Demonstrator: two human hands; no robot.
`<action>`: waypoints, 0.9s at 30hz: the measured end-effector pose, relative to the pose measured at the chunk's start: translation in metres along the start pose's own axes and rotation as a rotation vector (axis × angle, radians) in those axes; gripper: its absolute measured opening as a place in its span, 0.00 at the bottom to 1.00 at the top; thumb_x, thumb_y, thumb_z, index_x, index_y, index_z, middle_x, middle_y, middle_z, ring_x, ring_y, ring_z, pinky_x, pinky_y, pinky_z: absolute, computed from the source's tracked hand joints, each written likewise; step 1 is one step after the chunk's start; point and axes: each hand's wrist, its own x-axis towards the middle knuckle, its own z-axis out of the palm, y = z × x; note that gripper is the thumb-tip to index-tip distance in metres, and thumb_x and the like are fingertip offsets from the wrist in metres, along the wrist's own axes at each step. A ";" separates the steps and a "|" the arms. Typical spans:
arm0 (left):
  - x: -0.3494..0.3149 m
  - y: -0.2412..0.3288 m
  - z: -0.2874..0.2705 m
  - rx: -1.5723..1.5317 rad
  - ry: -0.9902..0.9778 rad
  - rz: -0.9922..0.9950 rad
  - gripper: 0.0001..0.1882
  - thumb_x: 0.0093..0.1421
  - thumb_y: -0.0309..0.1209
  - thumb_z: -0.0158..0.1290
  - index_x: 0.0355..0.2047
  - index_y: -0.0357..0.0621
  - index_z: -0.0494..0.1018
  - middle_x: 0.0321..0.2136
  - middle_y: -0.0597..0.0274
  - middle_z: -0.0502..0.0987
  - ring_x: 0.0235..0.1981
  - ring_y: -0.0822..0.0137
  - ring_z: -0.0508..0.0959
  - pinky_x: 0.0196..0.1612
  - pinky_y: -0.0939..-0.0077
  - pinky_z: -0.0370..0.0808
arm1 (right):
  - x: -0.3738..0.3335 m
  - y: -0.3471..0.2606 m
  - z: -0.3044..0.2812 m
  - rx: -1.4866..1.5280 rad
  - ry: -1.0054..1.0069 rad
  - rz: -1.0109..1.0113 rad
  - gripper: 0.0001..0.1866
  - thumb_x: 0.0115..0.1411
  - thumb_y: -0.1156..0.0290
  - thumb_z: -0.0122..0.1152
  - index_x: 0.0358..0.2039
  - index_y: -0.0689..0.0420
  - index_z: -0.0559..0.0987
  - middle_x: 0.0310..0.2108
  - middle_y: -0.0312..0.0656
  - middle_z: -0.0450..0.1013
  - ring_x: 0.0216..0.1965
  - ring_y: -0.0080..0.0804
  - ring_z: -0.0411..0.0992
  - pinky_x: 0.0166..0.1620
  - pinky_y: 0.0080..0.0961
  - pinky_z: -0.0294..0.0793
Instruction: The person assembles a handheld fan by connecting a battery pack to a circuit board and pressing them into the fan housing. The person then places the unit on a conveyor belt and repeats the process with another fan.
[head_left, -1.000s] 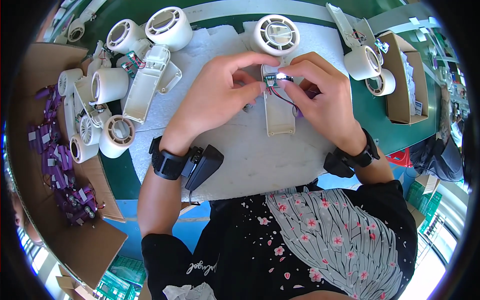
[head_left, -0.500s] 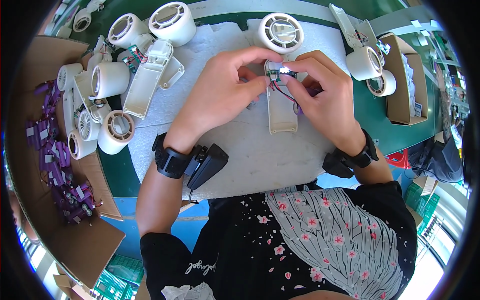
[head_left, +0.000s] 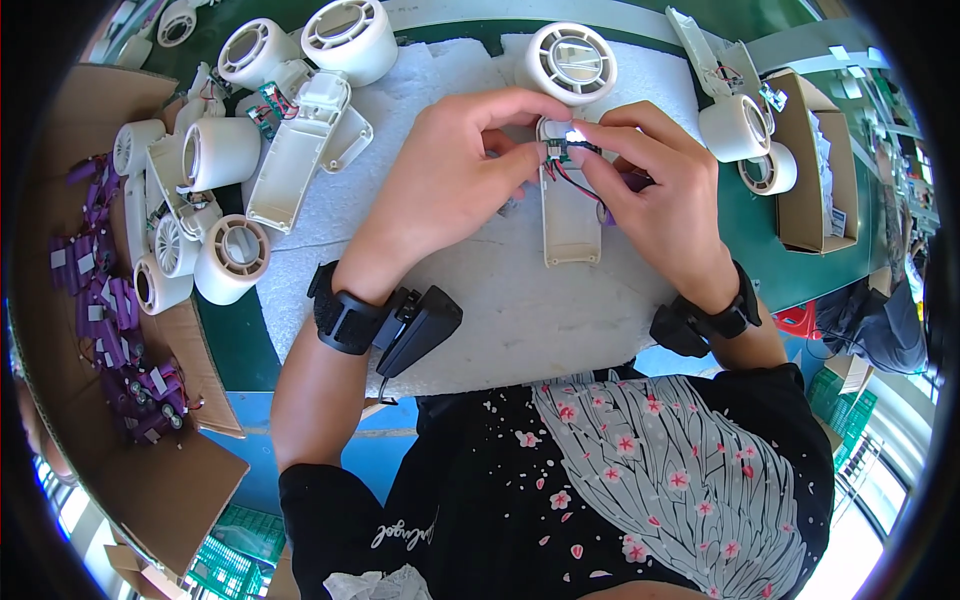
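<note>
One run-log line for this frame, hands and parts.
left hand: pinching small circuit board | right hand: pinching same board, wires | board over: white handle shell | surface: white foam mat

White foam sheet point(head_left: 520, 310) covers the green bench point(head_left: 235, 345).

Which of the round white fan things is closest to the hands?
The round white fan housing at the top middle, lying face up on the white foam mat just above the left hand and right hand. The others sit far off to either side.
</note>
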 end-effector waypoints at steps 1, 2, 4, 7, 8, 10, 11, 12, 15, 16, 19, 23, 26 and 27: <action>0.000 0.000 0.002 0.001 -0.002 0.001 0.19 0.59 0.19 0.50 0.51 0.41 0.73 0.39 0.63 0.79 0.31 0.78 0.76 0.35 0.82 0.75 | 0.001 0.000 -0.001 -0.007 -0.001 -0.017 0.11 0.51 0.79 0.67 0.36 0.61 0.80 0.32 0.37 0.74 0.20 0.20 0.73 0.23 0.15 0.70; 0.000 -0.003 0.004 0.036 0.048 0.030 0.17 0.58 0.19 0.50 0.48 0.42 0.75 0.34 0.62 0.79 0.28 0.77 0.75 0.31 0.81 0.73 | 0.001 0.001 -0.002 -0.015 -0.003 -0.032 0.11 0.51 0.79 0.67 0.37 0.61 0.80 0.32 0.37 0.74 0.20 0.20 0.73 0.23 0.15 0.70; 0.001 -0.006 0.007 0.107 0.147 0.089 0.15 0.56 0.21 0.51 0.43 0.44 0.79 0.25 0.60 0.79 0.20 0.76 0.74 0.24 0.80 0.70 | 0.004 -0.001 -0.005 0.007 -0.025 0.035 0.10 0.52 0.79 0.67 0.36 0.61 0.79 0.31 0.37 0.74 0.20 0.19 0.72 0.22 0.15 0.69; -0.001 -0.002 0.005 0.241 0.127 0.149 0.15 0.56 0.20 0.51 0.42 0.46 0.80 0.22 0.59 0.78 0.19 0.74 0.72 0.24 0.79 0.69 | 0.007 -0.004 -0.008 0.063 -0.072 0.160 0.08 0.53 0.78 0.66 0.34 0.62 0.78 0.31 0.36 0.73 0.20 0.17 0.71 0.22 0.14 0.67; -0.001 -0.001 0.004 0.306 0.111 0.185 0.15 0.56 0.20 0.51 0.41 0.47 0.81 0.21 0.58 0.77 0.18 0.73 0.72 0.23 0.79 0.68 | 0.007 -0.003 -0.009 0.089 -0.127 0.212 0.08 0.54 0.77 0.66 0.34 0.62 0.77 0.30 0.35 0.72 0.21 0.16 0.69 0.22 0.14 0.66; 0.000 0.004 0.003 0.324 0.071 0.162 0.15 0.57 0.19 0.50 0.42 0.46 0.80 0.25 0.60 0.78 0.20 0.75 0.71 0.25 0.80 0.69 | 0.008 0.000 -0.012 0.143 -0.235 0.315 0.07 0.57 0.75 0.64 0.32 0.62 0.74 0.29 0.34 0.70 0.21 0.13 0.67 0.22 0.14 0.64; -0.001 0.007 0.002 0.344 0.042 0.133 0.16 0.57 0.19 0.49 0.43 0.45 0.80 0.29 0.62 0.78 0.23 0.77 0.71 0.27 0.81 0.69 | 0.009 0.000 -0.014 0.142 -0.233 0.313 0.07 0.57 0.75 0.64 0.32 0.62 0.74 0.29 0.34 0.70 0.21 0.13 0.67 0.22 0.14 0.64; -0.001 0.008 0.002 0.364 0.013 0.104 0.16 0.58 0.18 0.48 0.44 0.44 0.79 0.33 0.64 0.79 0.26 0.78 0.71 0.30 0.82 0.69 | 0.010 0.001 -0.016 0.177 -0.289 0.339 0.07 0.58 0.75 0.63 0.32 0.62 0.74 0.29 0.33 0.69 0.21 0.13 0.65 0.22 0.15 0.63; 0.001 0.000 0.005 0.310 0.060 0.208 0.15 0.57 0.19 0.50 0.42 0.46 0.80 0.28 0.59 0.77 0.21 0.72 0.71 0.26 0.78 0.69 | 0.015 -0.001 -0.022 0.253 -0.410 0.378 0.07 0.61 0.74 0.60 0.33 0.62 0.72 0.28 0.32 0.67 0.21 0.12 0.62 0.23 0.15 0.62; 0.000 -0.002 0.005 0.284 0.084 0.259 0.15 0.56 0.20 0.51 0.41 0.46 0.80 0.25 0.57 0.76 0.18 0.69 0.71 0.25 0.77 0.68 | 0.017 -0.003 -0.027 0.280 -0.472 0.383 0.06 0.61 0.74 0.59 0.35 0.62 0.72 0.28 0.32 0.66 0.21 0.13 0.61 0.23 0.15 0.62; 0.000 -0.004 0.004 0.274 0.075 0.255 0.14 0.56 0.20 0.51 0.41 0.46 0.80 0.26 0.57 0.76 0.19 0.69 0.71 0.25 0.76 0.69 | 0.021 -0.003 -0.036 0.326 -0.594 0.393 0.07 0.62 0.75 0.58 0.38 0.61 0.71 0.28 0.32 0.65 0.21 0.13 0.59 0.25 0.15 0.61; 0.000 -0.001 0.005 0.289 0.054 0.265 0.14 0.56 0.20 0.51 0.41 0.45 0.80 0.26 0.57 0.77 0.20 0.69 0.73 0.26 0.77 0.70 | 0.018 0.004 -0.035 0.354 -0.610 0.420 0.10 0.62 0.75 0.58 0.42 0.60 0.69 0.30 0.34 0.65 0.23 0.14 0.59 0.26 0.14 0.62; -0.001 -0.002 0.007 0.275 0.068 0.261 0.13 0.56 0.21 0.53 0.40 0.44 0.80 0.27 0.57 0.78 0.21 0.69 0.75 0.27 0.78 0.72 | 0.017 0.008 -0.033 0.381 -0.592 0.338 0.12 0.61 0.75 0.58 0.44 0.59 0.68 0.33 0.35 0.65 0.25 0.14 0.62 0.27 0.13 0.63; 0.000 -0.003 0.009 0.247 0.087 0.252 0.12 0.56 0.21 0.54 0.40 0.44 0.80 0.28 0.57 0.79 0.22 0.69 0.76 0.28 0.78 0.73 | 0.016 0.008 -0.033 0.379 -0.591 0.340 0.12 0.61 0.75 0.58 0.44 0.59 0.68 0.33 0.35 0.65 0.25 0.14 0.62 0.27 0.13 0.63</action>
